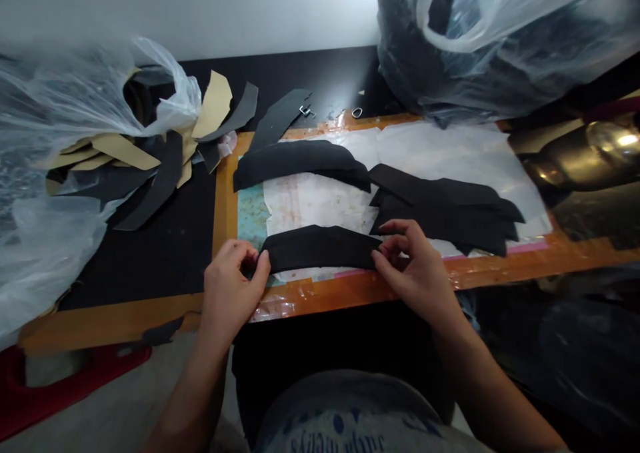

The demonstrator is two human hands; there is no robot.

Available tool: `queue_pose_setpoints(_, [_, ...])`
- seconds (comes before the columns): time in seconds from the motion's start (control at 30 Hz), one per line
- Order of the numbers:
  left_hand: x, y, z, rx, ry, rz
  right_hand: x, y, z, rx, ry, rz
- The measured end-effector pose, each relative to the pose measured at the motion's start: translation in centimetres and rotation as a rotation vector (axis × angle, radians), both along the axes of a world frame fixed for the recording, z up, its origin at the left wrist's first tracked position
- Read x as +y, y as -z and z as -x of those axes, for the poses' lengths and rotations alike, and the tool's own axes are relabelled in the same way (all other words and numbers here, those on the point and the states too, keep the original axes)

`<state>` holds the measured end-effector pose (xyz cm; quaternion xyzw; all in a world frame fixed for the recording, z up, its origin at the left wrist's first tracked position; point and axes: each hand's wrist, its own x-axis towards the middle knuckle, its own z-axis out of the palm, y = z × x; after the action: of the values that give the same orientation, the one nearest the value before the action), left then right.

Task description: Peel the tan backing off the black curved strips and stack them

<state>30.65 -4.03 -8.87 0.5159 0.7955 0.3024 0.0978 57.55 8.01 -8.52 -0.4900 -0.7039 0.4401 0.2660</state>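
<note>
A curved black strip (320, 248), its material not clear, lies across the front of the paper-covered board. My left hand (235, 273) pinches its left end between thumb and fingers. At the opposite end, my right hand (413, 263) grips the strip's tip the same way. Just beyond it rests a stack of similar black strips (300, 160). To the right, close to my right fingers, spreads a loose pile of black pieces (445, 206).
Clear plastic bags stand left (45, 220) and back right (505, 53). Beige-backed pieces (127, 152) spill from the left one. Small metal bits (307, 112) and a ring (357, 112) lie behind the board. A red-framed object (75, 393) is at lower left.
</note>
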Motion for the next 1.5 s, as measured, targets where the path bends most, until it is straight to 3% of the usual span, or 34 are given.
queue_pose_setpoints(0.37, [-0.1, 0.2, -0.5, 0.143, 0.034, 0.004, 0.1, -0.2, 0.3, -0.189, -0.03, -0.136])
queue_pose_setpoints(0.63, [-0.2, -0.1, -1.1, 0.367, 0.0, 0.134, 0.6, -0.1, -0.4, -0.396, -0.112, -0.348])
queue_pose_setpoints(0.83, [-0.5, -0.3, 0.6, 0.354, -0.182, 0.191, 0.6, 0.4, -1.2, -0.317, -0.069, -0.347])
queue_pose_setpoints(0.9, [-1.1, -0.4, 0.0, 0.349, -0.091, 0.106, 0.3, 0.4, -1.4, -0.231, 0.039, -0.34])
queue_pose_setpoints(1.0, [-1.9, -0.4, -2.3, 0.383, 0.163, -0.06, -0.4, 0.2, -1.4, -0.104, 0.261, -0.377])
queue_pose_setpoints(1.07, [-2.0, -0.4, -4.0, 0.376, 0.33, -0.088, -0.8, 0.0, -1.2, -0.033, 0.293, -0.411])
queue_pose_setpoints(1.13, [-1.7, -0.3, -5.4, 0.336, 0.451, -0.062, -1.2, -0.1, -0.9, -0.003, 0.226, -0.452])
queue_pose_setpoints(1.27, [-0.3, 0.0, -6.6, 0.326, 0.546, 0.009, -2.4, -0.1, 0.3, -0.022, -0.024, -0.552])
queue_pose_setpoints(1.4, [0.4, 0.5, -6.5, 0.339, 0.578, 0.099, -3.8, 0.9, 1.4, -0.295, -0.386, -0.571])
queue_pose_setpoints(1.5, [-0.1, 1.0, -5.8, 0.338, 0.553, 0.151, -4.6, 1.7, 1.4, -0.49, -0.442, -0.567])
